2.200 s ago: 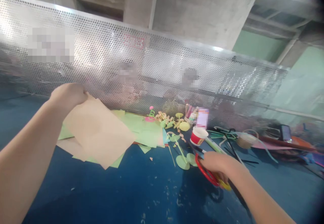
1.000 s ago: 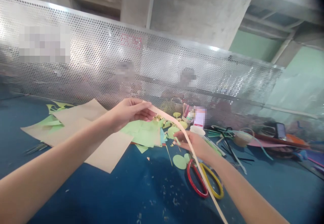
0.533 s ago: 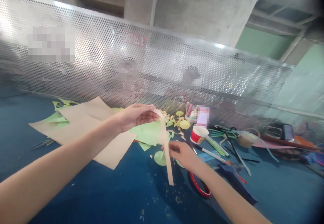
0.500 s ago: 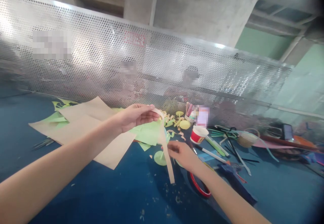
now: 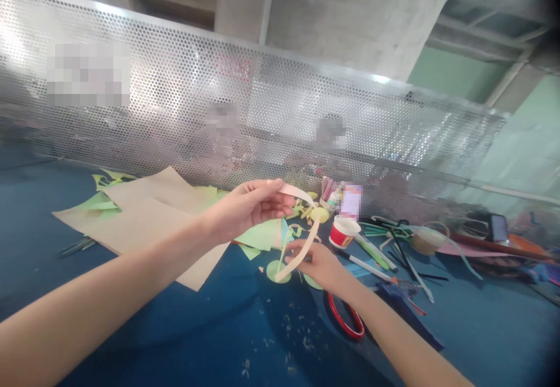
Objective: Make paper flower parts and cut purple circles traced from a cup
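My left hand [image 5: 258,206] pinches one end of a pale cream paper strip [image 5: 311,236] between thumb and fingers. From there the strip arches right, then curves down to a loose end over a green paper disc [image 5: 275,271]. Behind the strip's lower part is my right hand [image 5: 317,267], its fingers bent. The strip crosses these fingertips and partly covers them, so I cannot tell whether they grip it. A thin green stem [image 5: 285,246] rises from the disc. Another green disc [image 5: 313,282] shows partly beneath my right hand.
Cream paper sheets [image 5: 135,223] and green paper [image 5: 260,235] lie left. To the right are a red-and-white cup [image 5: 343,232], red-handled scissors [image 5: 347,320], pens [image 5: 371,253] and a phone [image 5: 497,228]. A perforated metal screen [image 5: 280,107] stands behind, with people beyond it.
My left hand has moved slightly right. The strip, hanging nearly straight before, now bows to the right, and its free end has swung up and left. My right hand has barely moved.
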